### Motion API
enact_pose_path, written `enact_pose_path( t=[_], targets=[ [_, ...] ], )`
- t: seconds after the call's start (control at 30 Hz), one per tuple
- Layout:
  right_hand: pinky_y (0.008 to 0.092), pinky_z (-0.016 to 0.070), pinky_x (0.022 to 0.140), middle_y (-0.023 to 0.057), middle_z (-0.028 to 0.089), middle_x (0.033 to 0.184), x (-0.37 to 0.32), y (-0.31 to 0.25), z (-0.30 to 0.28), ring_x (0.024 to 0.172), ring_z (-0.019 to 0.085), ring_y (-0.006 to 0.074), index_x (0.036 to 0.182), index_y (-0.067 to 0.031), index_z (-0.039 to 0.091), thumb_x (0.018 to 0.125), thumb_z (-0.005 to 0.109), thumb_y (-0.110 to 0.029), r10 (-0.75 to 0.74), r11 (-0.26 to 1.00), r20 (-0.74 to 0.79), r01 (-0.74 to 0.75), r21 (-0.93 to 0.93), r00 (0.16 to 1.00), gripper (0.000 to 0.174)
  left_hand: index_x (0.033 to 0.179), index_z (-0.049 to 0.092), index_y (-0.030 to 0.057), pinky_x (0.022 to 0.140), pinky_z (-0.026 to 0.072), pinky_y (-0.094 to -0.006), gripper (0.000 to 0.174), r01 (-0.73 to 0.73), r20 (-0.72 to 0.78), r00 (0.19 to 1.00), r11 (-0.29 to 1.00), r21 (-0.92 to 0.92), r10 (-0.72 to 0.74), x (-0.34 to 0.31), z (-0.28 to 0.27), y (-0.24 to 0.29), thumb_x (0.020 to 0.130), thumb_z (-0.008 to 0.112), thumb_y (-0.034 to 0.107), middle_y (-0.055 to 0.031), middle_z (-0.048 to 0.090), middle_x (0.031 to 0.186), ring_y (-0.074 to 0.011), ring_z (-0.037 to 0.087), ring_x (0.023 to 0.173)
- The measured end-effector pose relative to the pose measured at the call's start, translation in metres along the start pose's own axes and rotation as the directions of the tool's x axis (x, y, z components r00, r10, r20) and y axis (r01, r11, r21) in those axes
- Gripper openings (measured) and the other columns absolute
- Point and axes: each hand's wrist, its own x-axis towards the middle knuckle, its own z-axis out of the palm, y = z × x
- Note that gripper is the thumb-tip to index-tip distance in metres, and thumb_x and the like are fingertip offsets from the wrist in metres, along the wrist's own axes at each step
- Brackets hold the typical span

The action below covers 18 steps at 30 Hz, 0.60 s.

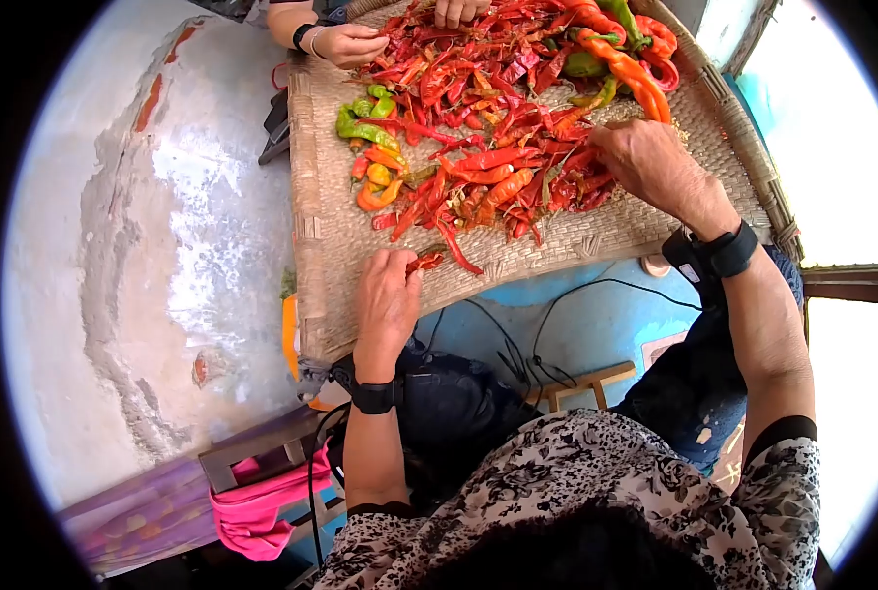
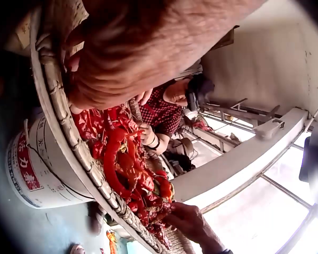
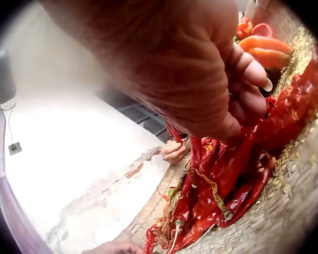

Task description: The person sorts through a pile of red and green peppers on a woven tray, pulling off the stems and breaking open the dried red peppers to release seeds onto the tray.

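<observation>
Red peppers (image 1: 498, 157) are lying across the woven tray (image 1: 306, 197); sorting seems to be under way. At the tray's right side, the right hand (image 1: 645, 162) is pinching peppers between curled digits. Near its front edge, the left hand (image 1: 388, 300) is bending its fingers, its hold unclear. The next move is probably calling for gentle separation.

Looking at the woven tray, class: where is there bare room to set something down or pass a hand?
The tray shows bare weave between its left rim and the green peppers, and along its near edge, right of the left hand. Red peppers crowd the middle and far side.
</observation>
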Motion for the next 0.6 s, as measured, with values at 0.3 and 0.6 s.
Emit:
enact_pose_path(
  t=[0.3,0.6],
  targets=[
    [0.0406,0.0517,0.062,0.0142,0.062,0.076,0.001,0.000,-0.007,0.069,0.063,0.0318,0.087,-0.0012,0.053,0.088,0.058,-0.009,0.024,1.000,0.080,-0.025,0.016,0.997,0.010,0.090,0.049,0.0018,0.072,0.0462,-0.0434,0.015,0.109,0.035,0.994,0.961,-0.255,-0.104,0.015,0.006,0.022,0.083,0.062,0.004,-0.0176,0.059,0.086,-0.0367,0.059,0.082],
    [0.0432,0.0520,0.061,0.0163,0.062,0.069,0.001,0.002,0.002,0.068,0.064,0.0354,0.087,-0.0023,0.058,0.085,0.058,-0.009,-0.020,1.000,0.018,0.019,0.017,1.000,0.007,0.109,0.058,0.0035,0.068,0.0522,-0.0296,0.023,0.040,-0.120,0.985,0.845,-0.534,-0.122,0.074,-0.046,-0.004,0.087,0.062,0.009,-0.0087,0.069,0.084,-0.0148,0.066,0.077]
  ],
)
